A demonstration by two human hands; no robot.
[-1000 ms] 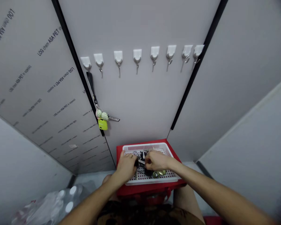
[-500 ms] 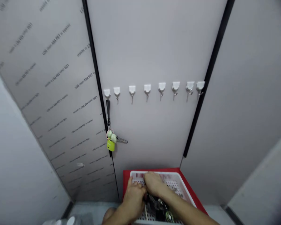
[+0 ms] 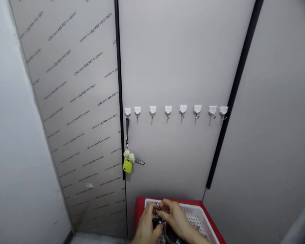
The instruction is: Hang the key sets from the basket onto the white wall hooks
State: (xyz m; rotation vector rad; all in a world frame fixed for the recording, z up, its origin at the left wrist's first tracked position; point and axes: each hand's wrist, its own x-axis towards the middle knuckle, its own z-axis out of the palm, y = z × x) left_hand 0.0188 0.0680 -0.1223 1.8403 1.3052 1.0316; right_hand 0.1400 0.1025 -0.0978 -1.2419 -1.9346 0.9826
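Observation:
My left hand (image 3: pixel 145 226) and my right hand (image 3: pixel 176 219) are close together over a white plastic basket (image 3: pixel 204 214). Between their bent fingers is a keychain (image 3: pixel 156 222) with a shiny metal ring at the top and dark parts below. Both hands grip it, and the fingers cover much of it. More dark items show below my right hand, but I cannot make out their shapes. On the leftmost wall hook hangs another keychain (image 3: pixel 127 166), with a black strap, pale green balls, a yellow-green tag and a flat printed tag.
Several white hooks (image 3: pixel 168 109) run in a row across the grey wall panel (image 3: pixel 173 149). Black strips (image 3: pixel 120 88) edge the panel on both sides. Beneath the basket is a red surface (image 3: pixel 139 211). A printed panel (image 3: pixel 91 135) stands at the left.
My hands have come up from inside the basket and now meet at the metal ring of a keychain. The view has shifted, so the wall and hooks appear lower and further right.

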